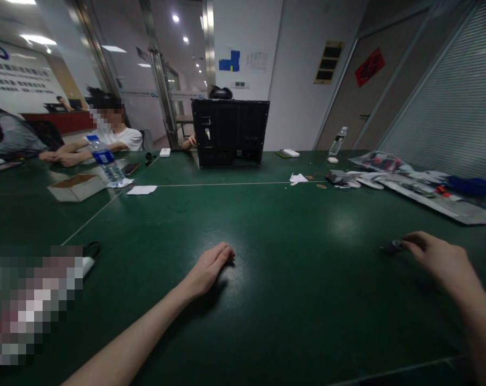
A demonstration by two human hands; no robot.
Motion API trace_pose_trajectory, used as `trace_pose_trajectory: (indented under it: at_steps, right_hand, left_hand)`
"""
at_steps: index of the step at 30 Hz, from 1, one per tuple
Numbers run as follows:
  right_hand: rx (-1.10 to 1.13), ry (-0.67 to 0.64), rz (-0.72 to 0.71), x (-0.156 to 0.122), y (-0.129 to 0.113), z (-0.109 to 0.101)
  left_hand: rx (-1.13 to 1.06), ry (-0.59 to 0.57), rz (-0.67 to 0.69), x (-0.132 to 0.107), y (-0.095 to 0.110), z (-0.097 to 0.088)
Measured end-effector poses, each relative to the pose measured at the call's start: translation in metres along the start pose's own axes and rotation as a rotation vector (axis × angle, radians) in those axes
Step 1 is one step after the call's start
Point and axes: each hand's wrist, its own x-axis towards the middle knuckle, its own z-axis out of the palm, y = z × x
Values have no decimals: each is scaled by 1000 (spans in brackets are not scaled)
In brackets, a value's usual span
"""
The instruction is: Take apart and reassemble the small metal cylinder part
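My left hand point(209, 266) lies flat on the green table point(267, 257), fingers stretched out together, holding nothing. My right hand point(439, 258) rests at the right, fingers curled, with the fingertips pinched on a small dark object point(392, 247) that sits on the table surface. A black computer case point(230, 133) stands upright at the far side of the table, well beyond both hands.
A water bottle point(106, 159), an open white box point(76, 187) and papers point(142, 190) lie at far left, near seated people. Another bottle point(338, 141), scattered parts and a long board point(435, 201) fill the far right. A black-and-white item point(88, 258) lies at near left.
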Motion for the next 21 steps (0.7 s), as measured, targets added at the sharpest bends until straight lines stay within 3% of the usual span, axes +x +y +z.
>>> trace_pose_trajectory:
  at_steps: [21]
  right_hand:
    - [15,-47,50,-4,2,-5]
  left_hand:
    - [2,-14,-23,-1,5,-3]
